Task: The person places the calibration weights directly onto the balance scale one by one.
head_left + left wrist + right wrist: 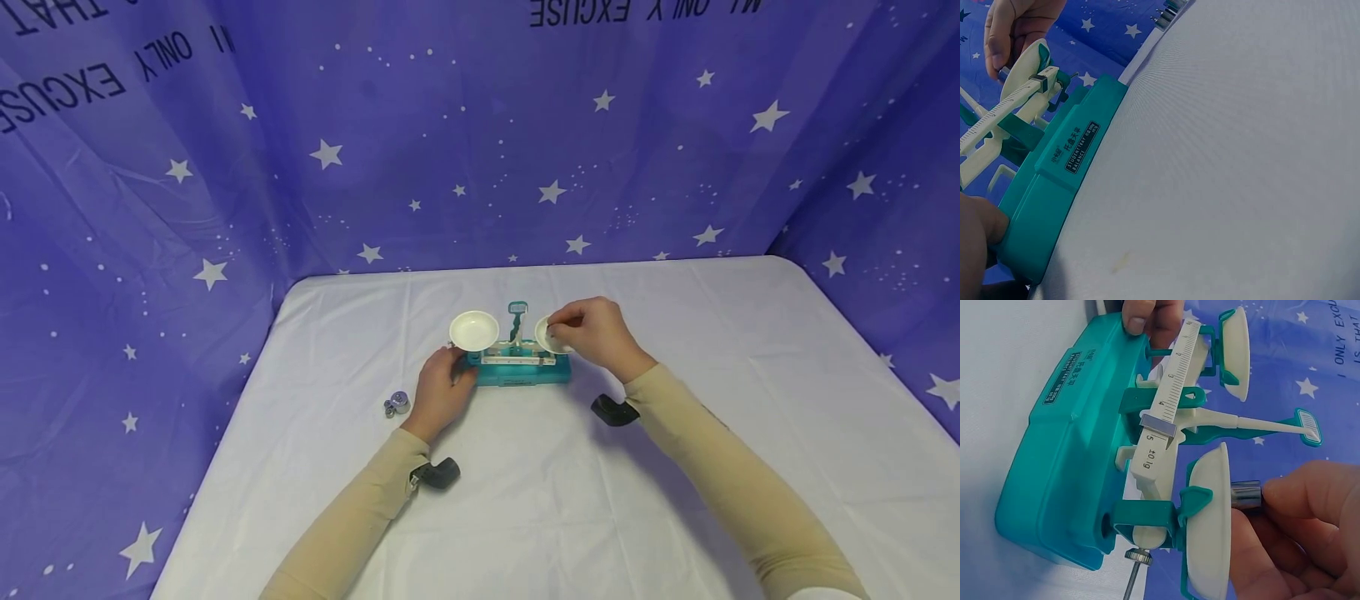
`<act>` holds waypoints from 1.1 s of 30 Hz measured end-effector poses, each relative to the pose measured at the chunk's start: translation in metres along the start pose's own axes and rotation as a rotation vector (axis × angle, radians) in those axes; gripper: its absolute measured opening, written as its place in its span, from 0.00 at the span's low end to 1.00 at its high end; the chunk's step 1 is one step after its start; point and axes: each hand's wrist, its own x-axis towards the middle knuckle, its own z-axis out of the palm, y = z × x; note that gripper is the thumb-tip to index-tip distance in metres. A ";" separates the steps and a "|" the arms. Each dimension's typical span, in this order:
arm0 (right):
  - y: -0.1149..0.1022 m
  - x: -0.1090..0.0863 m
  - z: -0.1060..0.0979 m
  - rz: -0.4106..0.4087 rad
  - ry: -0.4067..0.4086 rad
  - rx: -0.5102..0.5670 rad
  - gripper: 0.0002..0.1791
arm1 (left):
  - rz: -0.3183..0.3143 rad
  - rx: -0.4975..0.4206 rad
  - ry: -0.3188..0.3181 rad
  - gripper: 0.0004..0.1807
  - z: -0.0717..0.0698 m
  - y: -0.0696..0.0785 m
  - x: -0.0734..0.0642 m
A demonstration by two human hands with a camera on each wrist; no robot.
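A green balance scale (522, 372) with two white pans stands on the table; its base carries a label reading "student tray balance". My left hand (441, 393) grips the left end of the base, thumb on its front side. At the other end my right hand (598, 333) pinches a small silver metal weight (1246, 494) between thumb and fingers, right at the inner face of the right pan (1209, 525). The left pan (474, 332) holds nothing. On the scale's beam, a slider (1158, 424) sits close to the 5 mark.
Several small metal weights (397, 404) stand together on the white tablecloth (525, 500), left of my left hand. A purple star-patterned curtain (465, 150) hangs behind the table and along its sides. Black wrist cameras (438, 473) jut from both sleeves.
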 end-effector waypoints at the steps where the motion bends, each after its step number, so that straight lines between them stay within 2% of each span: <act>1: 0.000 0.000 0.000 -0.001 0.001 -0.001 0.08 | -0.006 0.000 -0.003 0.20 0.000 0.000 0.000; 33: 0.000 0.002 0.009 -0.053 0.012 -0.067 0.07 | 0.008 0.000 0.013 0.18 0.001 0.000 0.001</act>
